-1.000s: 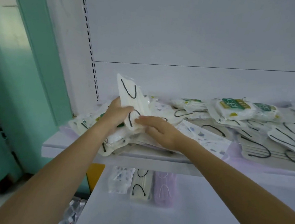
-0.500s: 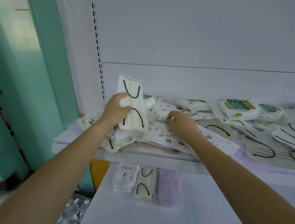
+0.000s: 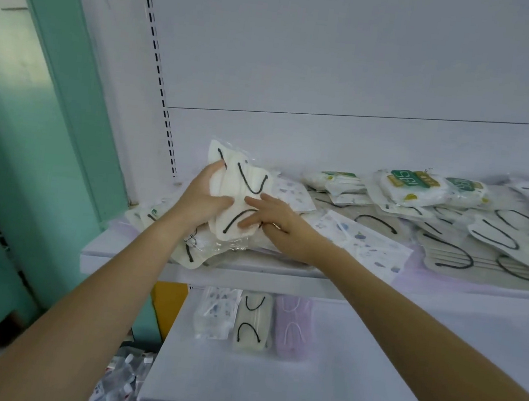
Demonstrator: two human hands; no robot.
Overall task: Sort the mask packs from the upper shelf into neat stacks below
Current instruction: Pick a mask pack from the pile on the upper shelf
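Mask packs [image 3: 248, 183] in grip of left hand [image 3: 202, 196], right hand [image 3: 281, 227] flat against them.

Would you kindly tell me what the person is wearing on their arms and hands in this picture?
Both forearms are bare: no sleeves, watches or gloves show. The left hand wears nothing visible. A small glint on a finger of the right hand may be a ring.

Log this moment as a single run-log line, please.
step: collecting cream mask packs at upper shelf | left grip: holds packs | right grip: flat fingers on packs | lower shelf: printed, cream, lilac stacks
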